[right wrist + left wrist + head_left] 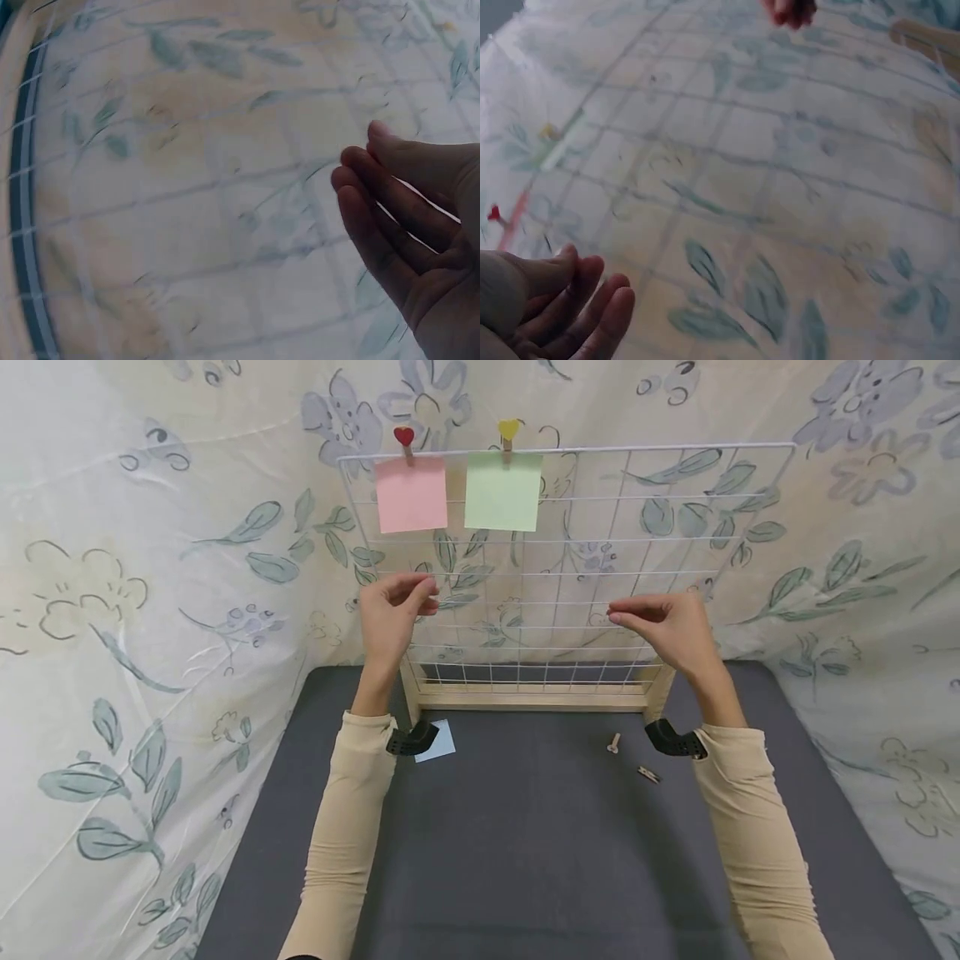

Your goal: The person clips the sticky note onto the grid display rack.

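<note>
My left hand (392,618) is raised in front of the left part of a white wire grid panel (573,574), thumb near the loosely bent fingers, holding nothing. Across from it my right hand (667,622) hovers before the right part of the grid. Its thumb and fingertips (349,191) come near each other with nothing between them. From the grid's top bar hang a pink paper note (412,497) on a clothespin with a red heart (404,437) and a green paper note (502,493) on one with a yellow heart (509,429).
A light blue paper note (442,743) lies on the dark table (525,843), partly behind the left wrist strap. Two small clothespins, one pale (613,743) and one darker (648,774), lie near the right wrist. The grid stands in a wooden base (532,702) before a floral cloth (225,527).
</note>
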Demonstrator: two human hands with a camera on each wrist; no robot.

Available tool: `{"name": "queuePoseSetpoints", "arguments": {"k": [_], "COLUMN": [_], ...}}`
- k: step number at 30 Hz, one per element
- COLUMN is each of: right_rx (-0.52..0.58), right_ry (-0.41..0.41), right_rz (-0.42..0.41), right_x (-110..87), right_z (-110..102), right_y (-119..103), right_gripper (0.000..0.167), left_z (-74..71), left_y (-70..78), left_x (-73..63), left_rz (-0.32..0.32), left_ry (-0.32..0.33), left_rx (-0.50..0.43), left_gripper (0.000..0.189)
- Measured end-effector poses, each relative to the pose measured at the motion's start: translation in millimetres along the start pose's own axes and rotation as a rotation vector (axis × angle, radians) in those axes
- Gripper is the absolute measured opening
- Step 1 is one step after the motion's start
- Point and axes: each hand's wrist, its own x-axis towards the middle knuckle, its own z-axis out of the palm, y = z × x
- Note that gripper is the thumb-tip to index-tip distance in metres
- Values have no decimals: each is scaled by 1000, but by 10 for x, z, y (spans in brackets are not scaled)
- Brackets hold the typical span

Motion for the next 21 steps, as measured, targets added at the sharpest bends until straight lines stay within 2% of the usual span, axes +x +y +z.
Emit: {"name": "queuePoseSetpoints", "arguments": {"k": [1,3,6,9,13,17,21], "right_rx": [-15,-43,-104,-166,-204,-229,-269], "right_ry": [-12,-32,-53,-94,-157,-192,-227], "right_rz": [12,19,32,82,162,253,326], "right_x": [-68,-231,-544,-889,-1270,-1557,-1777], "right_z": [5,16,49,106,202,266,297], "right_y": [97,317,684,1042,1388,1579,1713], "right_gripper": [23,23,21,22,28,36,43], "left_z": [-58,-186,-404,-638,-913,-1118,-1254], "left_y": [-25,-209,-545,-954,-1327,-1554,-1695], "left_x": [-66,-207,-475,-760,-1099,-1324,-1428], "left_rz": [-41,-123,-254,-358,-469,-523,-526], "left_ry": [-10,-23,-47,-53,-27,69,142], "left_rx": [17,63,197,314,395,485,630], "left_gripper": [18,19,21,20,18,19,26]}}
